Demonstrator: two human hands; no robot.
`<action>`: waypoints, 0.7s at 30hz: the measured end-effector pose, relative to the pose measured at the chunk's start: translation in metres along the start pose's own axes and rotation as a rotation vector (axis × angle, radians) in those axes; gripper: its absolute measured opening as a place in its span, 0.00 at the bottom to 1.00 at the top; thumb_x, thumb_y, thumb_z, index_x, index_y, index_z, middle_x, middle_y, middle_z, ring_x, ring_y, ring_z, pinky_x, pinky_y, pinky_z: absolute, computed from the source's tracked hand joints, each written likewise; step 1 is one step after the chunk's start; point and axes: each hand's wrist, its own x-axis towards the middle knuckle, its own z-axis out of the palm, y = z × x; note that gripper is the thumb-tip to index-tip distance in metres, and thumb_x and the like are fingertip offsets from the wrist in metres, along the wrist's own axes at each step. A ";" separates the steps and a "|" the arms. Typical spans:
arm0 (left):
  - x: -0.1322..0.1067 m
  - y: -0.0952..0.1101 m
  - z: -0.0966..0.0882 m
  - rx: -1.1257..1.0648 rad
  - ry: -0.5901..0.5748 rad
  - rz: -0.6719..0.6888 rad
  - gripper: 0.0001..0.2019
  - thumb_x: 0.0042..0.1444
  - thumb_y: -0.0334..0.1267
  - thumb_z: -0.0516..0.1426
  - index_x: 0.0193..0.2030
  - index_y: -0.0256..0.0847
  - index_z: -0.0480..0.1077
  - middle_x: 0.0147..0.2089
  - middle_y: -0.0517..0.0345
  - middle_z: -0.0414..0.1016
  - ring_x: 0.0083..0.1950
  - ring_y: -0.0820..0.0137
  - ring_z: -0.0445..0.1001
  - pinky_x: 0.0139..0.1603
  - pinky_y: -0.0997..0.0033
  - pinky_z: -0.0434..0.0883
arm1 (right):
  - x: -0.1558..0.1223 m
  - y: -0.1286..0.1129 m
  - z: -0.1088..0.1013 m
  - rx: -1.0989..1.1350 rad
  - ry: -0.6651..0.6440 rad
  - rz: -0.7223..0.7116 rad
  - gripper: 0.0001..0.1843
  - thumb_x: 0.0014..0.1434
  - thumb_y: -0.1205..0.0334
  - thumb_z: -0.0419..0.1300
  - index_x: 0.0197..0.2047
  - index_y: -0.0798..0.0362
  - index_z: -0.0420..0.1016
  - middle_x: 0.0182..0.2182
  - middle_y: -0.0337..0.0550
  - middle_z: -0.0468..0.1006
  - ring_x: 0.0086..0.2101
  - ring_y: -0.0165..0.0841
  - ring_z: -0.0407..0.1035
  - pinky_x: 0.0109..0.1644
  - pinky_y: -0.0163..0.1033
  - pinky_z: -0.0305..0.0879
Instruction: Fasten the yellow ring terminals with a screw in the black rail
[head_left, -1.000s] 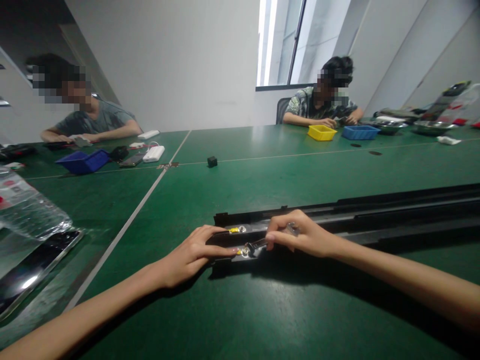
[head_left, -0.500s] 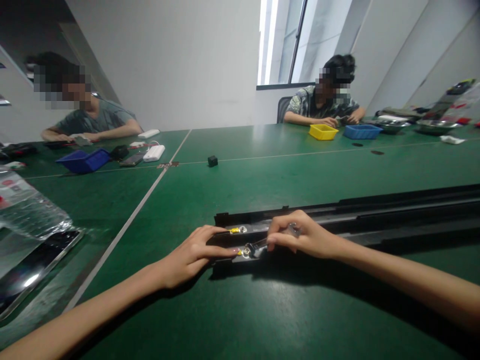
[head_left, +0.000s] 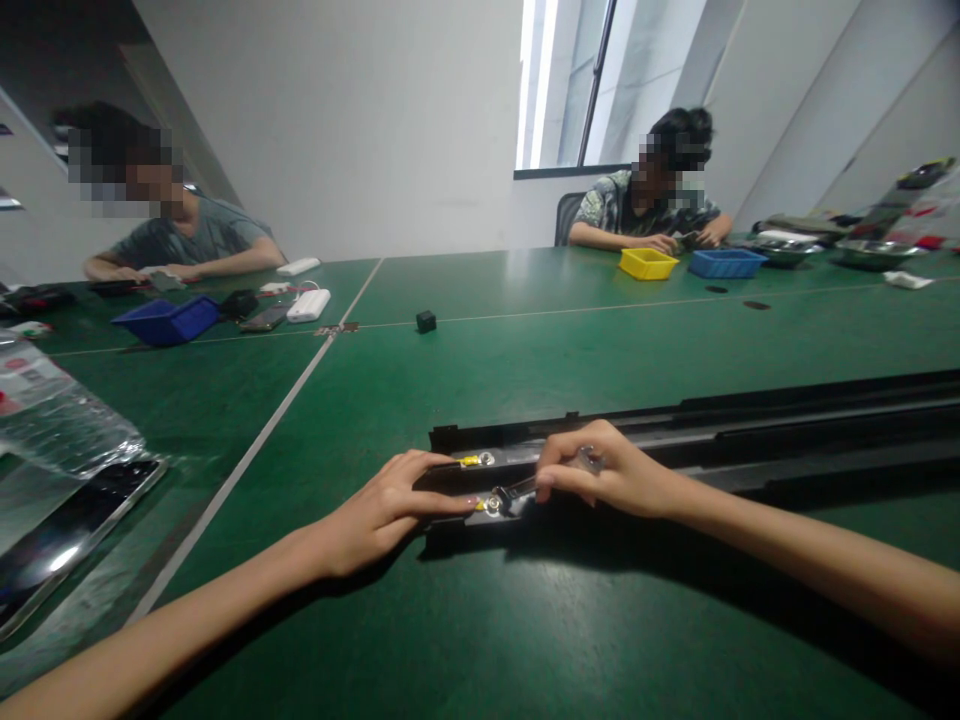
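A long black channel-shaped rail (head_left: 787, 440) lies across the table. At its left end are two yellow-sleeved ring terminals (head_left: 470, 461), one behind the other, each by a shiny round fastener. My left hand (head_left: 382, 508) reaches in from the left, fingers stretched and apart. Its index finger touches the rear terminal's sleeve and its thumb the front one's. My right hand (head_left: 600, 470) is closed around a slim hand tool (head_left: 519, 489) with what looks like a clear handle. The tool's dark tip rests against the front fastener (head_left: 493, 505); my fingers hide much of its handle.
A phone (head_left: 71, 545) and a plastic bottle (head_left: 64, 410) lie at the left. Farther back are a blue bin (head_left: 166, 320), a small black cube (head_left: 426, 321), a yellow bin (head_left: 648, 264) and another blue bin (head_left: 726, 264). Two people sit across the table.
Almost nothing differs. The tool has shifted very slightly at the front fastener, its tip still there. Both my hands stay in the same places.
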 end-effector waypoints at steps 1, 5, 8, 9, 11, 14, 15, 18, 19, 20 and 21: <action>0.000 0.000 0.000 0.002 0.002 0.000 0.22 0.69 0.29 0.47 0.60 0.58 0.69 0.65 0.53 0.60 0.62 0.55 0.60 0.62 0.48 0.59 | 0.000 0.000 0.000 -0.002 0.000 -0.002 0.17 0.62 0.55 0.60 0.30 0.60 0.78 0.21 0.40 0.76 0.17 0.21 0.62 0.19 0.25 0.58; 0.000 0.000 0.001 0.009 -0.005 -0.002 0.22 0.69 0.28 0.47 0.60 0.58 0.69 0.65 0.53 0.59 0.62 0.55 0.60 0.62 0.48 0.59 | 0.000 0.000 0.000 -0.009 -0.004 -0.021 0.16 0.62 0.55 0.61 0.30 0.60 0.79 0.21 0.40 0.76 0.17 0.21 0.62 0.18 0.24 0.58; 0.000 -0.001 0.001 0.013 -0.006 -0.003 0.22 0.69 0.29 0.47 0.61 0.59 0.68 0.65 0.54 0.59 0.62 0.55 0.60 0.62 0.48 0.59 | 0.000 0.001 0.000 -0.016 -0.002 -0.046 0.16 0.61 0.56 0.62 0.30 0.60 0.80 0.21 0.40 0.76 0.16 0.21 0.61 0.18 0.25 0.57; 0.000 -0.001 0.001 0.012 -0.007 -0.005 0.22 0.69 0.29 0.47 0.61 0.59 0.68 0.65 0.54 0.59 0.62 0.55 0.60 0.62 0.48 0.59 | 0.000 0.001 0.000 -0.018 0.002 -0.058 0.16 0.61 0.56 0.62 0.29 0.60 0.80 0.20 0.40 0.76 0.16 0.21 0.61 0.18 0.25 0.57; 0.000 -0.001 0.002 0.004 -0.008 -0.003 0.22 0.69 0.29 0.46 0.61 0.58 0.69 0.65 0.54 0.59 0.62 0.55 0.59 0.62 0.48 0.58 | 0.001 0.001 0.000 -0.029 0.013 -0.088 0.16 0.61 0.57 0.62 0.29 0.61 0.80 0.20 0.40 0.76 0.16 0.21 0.61 0.18 0.25 0.57; -0.001 -0.002 0.002 -0.005 -0.005 0.002 0.22 0.69 0.28 0.46 0.61 0.58 0.69 0.65 0.54 0.58 0.62 0.56 0.59 0.62 0.48 0.58 | 0.002 0.002 -0.001 -0.045 0.018 -0.143 0.15 0.61 0.59 0.62 0.29 0.61 0.80 0.21 0.42 0.77 0.17 0.22 0.63 0.19 0.25 0.58; -0.002 -0.002 0.002 -0.005 -0.008 0.004 0.23 0.68 0.28 0.46 0.61 0.58 0.69 0.65 0.53 0.58 0.63 0.56 0.59 0.62 0.48 0.58 | 0.002 0.002 -0.001 -0.050 0.015 -0.158 0.14 0.61 0.59 0.63 0.29 0.61 0.81 0.21 0.42 0.78 0.18 0.22 0.63 0.20 0.25 0.58; -0.002 -0.003 0.002 -0.001 -0.005 0.010 0.23 0.68 0.27 0.46 0.61 0.57 0.68 0.65 0.53 0.58 0.62 0.55 0.59 0.62 0.47 0.58 | 0.002 0.003 -0.001 -0.065 0.009 -0.181 0.13 0.60 0.60 0.64 0.29 0.60 0.81 0.23 0.44 0.79 0.20 0.24 0.67 0.23 0.27 0.62; -0.001 -0.003 0.003 0.000 -0.002 0.014 0.23 0.68 0.28 0.46 0.61 0.58 0.68 0.65 0.53 0.58 0.62 0.55 0.59 0.62 0.47 0.58 | 0.002 0.003 -0.001 -0.069 0.007 -0.183 0.13 0.60 0.59 0.64 0.29 0.60 0.82 0.23 0.45 0.80 0.21 0.25 0.69 0.25 0.27 0.63; -0.001 -0.003 0.003 0.000 0.003 0.018 0.23 0.68 0.28 0.46 0.61 0.58 0.68 0.65 0.53 0.58 0.62 0.55 0.59 0.61 0.48 0.58 | 0.002 0.003 -0.001 -0.071 0.006 -0.185 0.13 0.59 0.59 0.64 0.30 0.60 0.82 0.23 0.45 0.80 0.22 0.27 0.70 0.26 0.28 0.64; -0.001 -0.003 0.003 0.000 0.006 0.019 0.23 0.68 0.28 0.46 0.61 0.58 0.68 0.65 0.53 0.58 0.62 0.55 0.59 0.61 0.48 0.58 | 0.002 0.004 -0.001 -0.072 0.004 -0.185 0.13 0.59 0.59 0.64 0.30 0.60 0.82 0.24 0.46 0.81 0.23 0.27 0.71 0.27 0.29 0.65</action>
